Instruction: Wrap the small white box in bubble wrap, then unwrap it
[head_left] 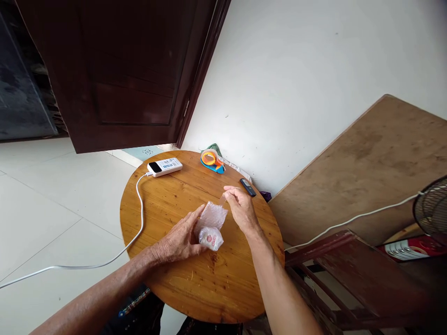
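A small bubble-wrapped package (211, 238) with red print showing through lies on the round wooden table. One flap of bubble wrap (213, 215) stands up from its far side. My left hand (179, 237) is closed round the package's left side, thumb at the near end and fingers along the flap. Just right of the flap, my right hand (240, 204) pinches a short strip of clear tape (222, 199) between thumb and forefinger. The strip's lower end reaches the flap's upper right corner; whether it sticks there I cannot tell.
At the table's (188, 284) back stand a blue-and-orange tape dispenser (212, 160) and a dark handheld device (247, 187). A white power bank (165, 166) with a white cable (142, 209) lies at the back left. A wooden chair (349, 260) and a fan (433, 211) are at the right.
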### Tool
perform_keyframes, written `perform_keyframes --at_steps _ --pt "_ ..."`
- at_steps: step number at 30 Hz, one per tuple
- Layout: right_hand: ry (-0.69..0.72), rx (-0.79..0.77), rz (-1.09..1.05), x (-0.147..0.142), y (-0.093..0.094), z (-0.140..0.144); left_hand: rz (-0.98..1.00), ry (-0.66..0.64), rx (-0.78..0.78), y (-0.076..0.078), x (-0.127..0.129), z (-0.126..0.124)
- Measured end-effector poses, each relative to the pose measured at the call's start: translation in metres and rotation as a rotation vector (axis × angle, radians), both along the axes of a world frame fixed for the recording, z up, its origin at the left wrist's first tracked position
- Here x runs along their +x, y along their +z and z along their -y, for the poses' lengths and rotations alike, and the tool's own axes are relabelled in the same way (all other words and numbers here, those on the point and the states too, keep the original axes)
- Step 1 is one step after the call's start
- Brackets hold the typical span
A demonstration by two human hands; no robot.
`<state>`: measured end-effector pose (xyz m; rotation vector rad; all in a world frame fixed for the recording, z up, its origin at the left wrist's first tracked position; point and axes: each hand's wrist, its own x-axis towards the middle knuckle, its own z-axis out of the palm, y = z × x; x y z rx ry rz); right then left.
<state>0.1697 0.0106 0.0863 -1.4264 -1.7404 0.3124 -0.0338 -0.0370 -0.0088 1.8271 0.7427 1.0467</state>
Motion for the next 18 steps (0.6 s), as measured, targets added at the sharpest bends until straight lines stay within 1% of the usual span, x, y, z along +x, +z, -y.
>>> perform_keyframes --at_steps 2,6,10,13,15,16,18 --pt "-0.029 -0.033 -0.064 0.004 -0.001 -0.011 0.000 -0.033 -0.024 0.004 -0.003 0.001" --pt "-0.108 -0.087 -0.193 0.009 -0.006 -0.030 0.032 -0.101 -0.134 0.009 -0.007 0.000" --pt "-0.162 -0.108 -0.250 0.014 -0.015 -0.038 0.017 -0.097 -0.193 0.011 -0.009 -0.001" --pt "-0.223 -0.085 -0.290 0.021 -0.017 -0.024 0.029 -0.076 -0.221 0.013 -0.010 -0.001" --pt "-0.209 -0.105 -0.277 0.023 -0.014 -0.004 0.045 -0.070 -0.256 0.013 -0.010 -0.002" --pt "-0.158 -0.147 -0.239 0.022 -0.012 0.008 0.049 -0.072 -0.274 0.014 -0.009 -0.002" --pt "0.032 -0.279 -0.082 0.014 -0.006 0.033 0.052 -0.078 -0.301 0.014 -0.009 -0.004"
